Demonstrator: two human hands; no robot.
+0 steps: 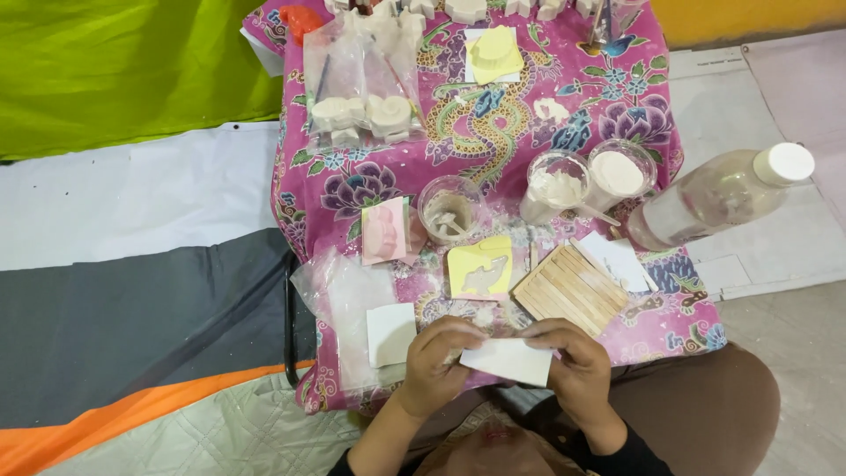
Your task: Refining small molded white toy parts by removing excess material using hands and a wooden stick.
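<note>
Both my hands hold a small white paper card (508, 360) just above the near edge of a low table draped in a pink flowered cloth (493, 132). My left hand (438, 361) pinches the card's left end and my right hand (573, 363) grips its right end. Just beyond my fingers lie a yellow mould with a grey hollow (480, 269) and a mat of wooden sticks (570, 287). A white square card (389, 333) rests on clear plastic to the left of my left hand.
On the cloth stand a clear cup with a stirrer (450, 211), two cups of white powder (583, 181), a pink mould (385, 232), a bag of white plaster casts (363, 88) and another yellow mould (493, 53). A capped clear bottle (718, 196) lies at right.
</note>
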